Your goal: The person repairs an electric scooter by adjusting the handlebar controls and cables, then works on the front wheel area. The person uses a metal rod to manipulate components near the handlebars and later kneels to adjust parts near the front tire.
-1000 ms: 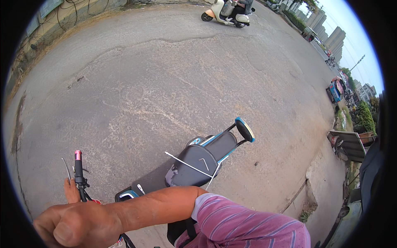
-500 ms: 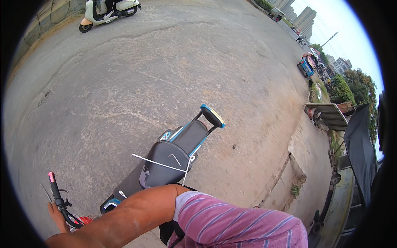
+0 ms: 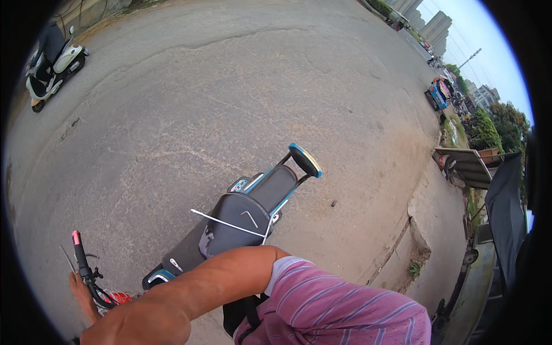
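One parked electric scooter (image 3: 247, 221), black seat with blue trim, standing on cracked concrete pavement (image 3: 230, 98) just ahead of the person. One handlebar grip (image 3: 80, 259), black with a pink end, at lower left; a hand (image 3: 80, 293), which one cannot be told, lies right beside it with fingers extended, contact unclear. One bare forearm (image 3: 190, 287) with striped pink sleeve (image 3: 339, 307) crosses the lower frame; its hand is cut off, state unreadable. One white scooter (image 3: 52, 66) with rider, far upper left.
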Available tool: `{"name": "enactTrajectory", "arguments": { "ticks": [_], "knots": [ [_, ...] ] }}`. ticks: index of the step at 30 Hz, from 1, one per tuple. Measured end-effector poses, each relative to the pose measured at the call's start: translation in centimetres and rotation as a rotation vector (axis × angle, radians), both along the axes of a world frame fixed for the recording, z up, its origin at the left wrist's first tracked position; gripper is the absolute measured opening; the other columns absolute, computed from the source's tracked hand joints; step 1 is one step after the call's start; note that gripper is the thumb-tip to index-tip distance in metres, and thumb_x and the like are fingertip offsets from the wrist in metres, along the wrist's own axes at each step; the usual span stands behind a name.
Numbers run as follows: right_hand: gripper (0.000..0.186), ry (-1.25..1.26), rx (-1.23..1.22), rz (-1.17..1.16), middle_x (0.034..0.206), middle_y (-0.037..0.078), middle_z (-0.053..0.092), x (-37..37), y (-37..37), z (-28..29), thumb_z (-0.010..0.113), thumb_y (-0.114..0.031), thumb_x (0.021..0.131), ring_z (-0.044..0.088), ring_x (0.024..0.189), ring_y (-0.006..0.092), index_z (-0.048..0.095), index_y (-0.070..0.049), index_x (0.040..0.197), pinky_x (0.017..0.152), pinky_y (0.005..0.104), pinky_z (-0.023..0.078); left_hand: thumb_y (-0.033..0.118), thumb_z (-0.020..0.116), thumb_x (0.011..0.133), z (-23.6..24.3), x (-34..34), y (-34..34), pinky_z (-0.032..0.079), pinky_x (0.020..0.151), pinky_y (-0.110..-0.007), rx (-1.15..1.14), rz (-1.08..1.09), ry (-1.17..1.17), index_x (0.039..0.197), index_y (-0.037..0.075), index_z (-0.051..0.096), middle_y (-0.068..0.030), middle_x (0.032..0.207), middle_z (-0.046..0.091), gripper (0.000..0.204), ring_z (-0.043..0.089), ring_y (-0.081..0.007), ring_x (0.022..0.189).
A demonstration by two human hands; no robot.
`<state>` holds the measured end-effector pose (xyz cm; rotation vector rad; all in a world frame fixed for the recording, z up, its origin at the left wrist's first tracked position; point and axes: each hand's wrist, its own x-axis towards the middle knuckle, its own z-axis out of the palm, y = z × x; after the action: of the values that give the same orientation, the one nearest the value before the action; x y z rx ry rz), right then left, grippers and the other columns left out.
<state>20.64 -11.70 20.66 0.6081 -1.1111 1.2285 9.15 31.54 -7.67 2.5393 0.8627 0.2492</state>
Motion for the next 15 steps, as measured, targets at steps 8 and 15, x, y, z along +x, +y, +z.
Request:
{"name": "enactTrajectory", "arguments": {
  "ticks": [8,15],
  "knots": [
    [0.028,0.294,-1.660,-1.090,0.077,0.003,0.055,4.7,-19.8,-17.0,0.056,-0.035,0.094,0.048,0.067,0.0133,0.057,-0.008,0.086,0.061,0.0267,0.038,0.029,0.049,0.096,6.2,2.2,-8.3,0.043,0.079,-0.046,0.078,0.049,-0.153,0.097,-0.007,0.055,-0.0281,0.088,0.059,0.036,0.057,-0.0390,0.084],
    [0.029,-1.521,-2.238,-1.524,0.087,0.013,0.066,-1.6,-31.3,-32.0,0.075,-0.023,0.078,0.067,0.078,0.0296,0.062,-0.005,0.096,0.073,0.0414,0.053,0.030,0.049,0.095,7.8,1.9,-9.9,0.044,0.082,-0.049,-0.041,0.101,-0.027,0.100,-0.006,0.056,-0.0326,0.097,0.060,0.038,0.060,-0.0468,0.094]
  ]
}}
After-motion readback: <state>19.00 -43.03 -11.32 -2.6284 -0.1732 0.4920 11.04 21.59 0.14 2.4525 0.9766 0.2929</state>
